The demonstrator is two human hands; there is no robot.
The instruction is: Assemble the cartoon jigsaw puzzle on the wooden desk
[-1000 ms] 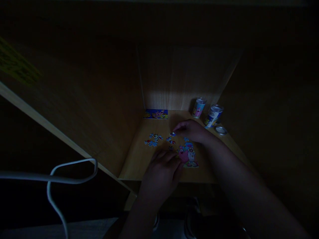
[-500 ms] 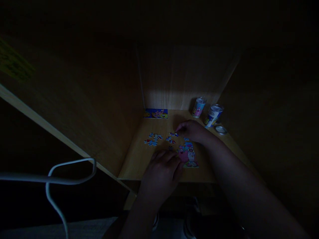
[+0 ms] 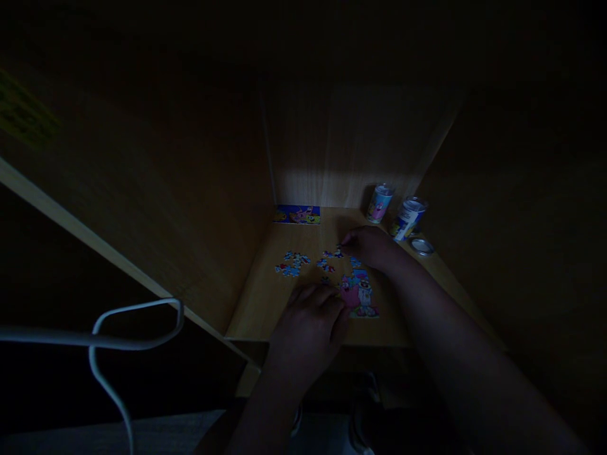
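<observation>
The scene is very dark. A partly joined cartoon jigsaw (image 3: pixel 360 294) in pink and blue lies on a small wooden desk (image 3: pixel 265 303). Loose jigsaw pieces (image 3: pixel 291 264) are scattered to its left and behind it. My left hand (image 3: pixel 308 332) rests on the desk with curled fingers touching the jigsaw's left edge. My right hand (image 3: pixel 372 248) reaches behind the jigsaw, its fingertips pinched on a small loose piece (image 3: pixel 337 253).
A picture card (image 3: pixel 298 215) lies at the desk's back left. Two small printed cans (image 3: pixel 379 203) (image 3: pixel 408 219) stand at the back right beside a round lid (image 3: pixel 421 246). Wooden walls enclose the desk. A white cable (image 3: pixel 114 341) loops at the lower left.
My right hand's fingertips have drawn a little to the right over the loose pieces. My left hand has stayed at the jigsaw's edge.
</observation>
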